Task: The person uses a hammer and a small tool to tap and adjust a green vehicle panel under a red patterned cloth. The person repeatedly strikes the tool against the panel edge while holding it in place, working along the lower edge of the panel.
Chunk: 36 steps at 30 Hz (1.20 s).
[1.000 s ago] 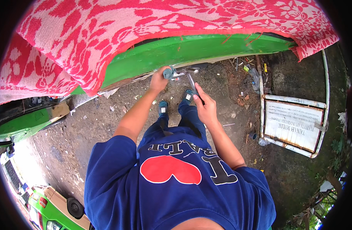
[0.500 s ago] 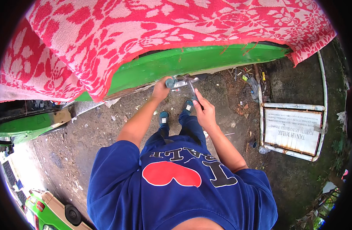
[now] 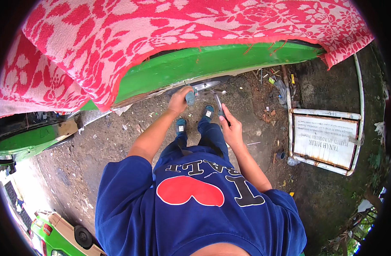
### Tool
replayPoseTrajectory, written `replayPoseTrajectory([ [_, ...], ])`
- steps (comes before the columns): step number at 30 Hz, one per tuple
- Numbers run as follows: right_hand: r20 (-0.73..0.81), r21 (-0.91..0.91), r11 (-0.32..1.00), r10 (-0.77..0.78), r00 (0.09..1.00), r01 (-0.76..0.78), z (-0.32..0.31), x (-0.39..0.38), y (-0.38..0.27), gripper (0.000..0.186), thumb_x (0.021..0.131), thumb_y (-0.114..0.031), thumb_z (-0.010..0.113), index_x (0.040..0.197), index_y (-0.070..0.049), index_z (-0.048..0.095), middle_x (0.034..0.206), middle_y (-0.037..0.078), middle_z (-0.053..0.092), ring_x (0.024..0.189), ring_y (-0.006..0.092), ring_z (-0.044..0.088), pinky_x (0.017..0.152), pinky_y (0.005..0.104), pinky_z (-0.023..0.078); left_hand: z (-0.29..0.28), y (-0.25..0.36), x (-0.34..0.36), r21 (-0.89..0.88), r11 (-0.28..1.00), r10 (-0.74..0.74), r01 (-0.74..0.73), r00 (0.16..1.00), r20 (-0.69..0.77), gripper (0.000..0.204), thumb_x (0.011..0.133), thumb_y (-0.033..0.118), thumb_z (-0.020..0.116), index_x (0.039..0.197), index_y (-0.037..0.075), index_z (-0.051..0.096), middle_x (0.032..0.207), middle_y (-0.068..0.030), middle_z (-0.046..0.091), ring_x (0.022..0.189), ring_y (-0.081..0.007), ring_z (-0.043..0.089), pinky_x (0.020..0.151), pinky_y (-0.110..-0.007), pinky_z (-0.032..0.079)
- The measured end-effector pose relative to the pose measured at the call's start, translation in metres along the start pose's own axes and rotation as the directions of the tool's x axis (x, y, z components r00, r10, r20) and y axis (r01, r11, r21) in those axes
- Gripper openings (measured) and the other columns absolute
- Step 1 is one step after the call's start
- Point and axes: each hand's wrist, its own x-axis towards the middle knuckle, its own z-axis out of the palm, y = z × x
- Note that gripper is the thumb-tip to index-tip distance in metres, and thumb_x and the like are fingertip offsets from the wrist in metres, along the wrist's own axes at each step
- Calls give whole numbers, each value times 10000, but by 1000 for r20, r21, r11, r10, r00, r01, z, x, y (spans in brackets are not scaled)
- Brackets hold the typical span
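My left hand (image 3: 179, 100) is closed around a teal cylindrical object (image 3: 190, 98) beside a dark, curved strip (image 3: 204, 85) under the green body panel (image 3: 170, 68); a small metal part shows by my fingers, its shape unclear. My right hand (image 3: 230, 128) grips a hammer (image 3: 219, 103) by its dark handle. The hammer's metal head is up near that strip, a short way right of my left hand; whether it touches anything I cannot tell.
A red-and-pink patterned cloth (image 3: 174, 21) drapes over the panel. A rusty white framed sign (image 3: 323, 141) lies at the right amid litter. Another green body section (image 3: 29, 141) is at the left, and a green-and-beige car (image 3: 50, 230) shows at the lower left.
Since half a second ago my right hand and the hammer have shifted right and down. The teal object sits lower and more upright in my left hand, and more of the dark strip shows.
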Motion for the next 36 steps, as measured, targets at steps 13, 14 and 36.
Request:
replayPoseTrajectory([
  [13, 11, -17, 999, 39, 999, -39, -3, -2, -6, 449, 966, -76, 624, 1411, -72, 564, 1144, 231, 695, 1032, 301, 702, 902, 340, 512, -2, -2, 7, -35, 999, -13, 12, 999, -36, 400, 751, -101, 627, 1109, 75, 600, 1164, -141, 654, 1106, -384, 620, 893, -423, 524],
  [14, 5, -18, 999, 27, 1000, -27, -3, -2, -5, 450, 966, -76, 624, 1412, -72, 563, 1149, 232, 693, 1039, 301, 701, 905, 342, 512, -2, -2, 7, -37, 999, -18, 17, 999, -35, 398, 752, -101, 626, 1108, 75, 599, 1161, -142, 654, 1103, -385, 620, 891, -423, 524],
  [36, 4, -48, 993, -104, 995, 104, 2, 19, -40, 474, 973, -77, 613, 1441, -105, 541, 1051, 182, 711, 875, 212, 655, 805, 335, 521, 2, -4, 46, -59, 982, -183, 178, 979, -94, 340, 832, 25, 638, 1166, 76, 603, 1099, -217, 677, 1031, -446, 633, 847, -469, 523],
])
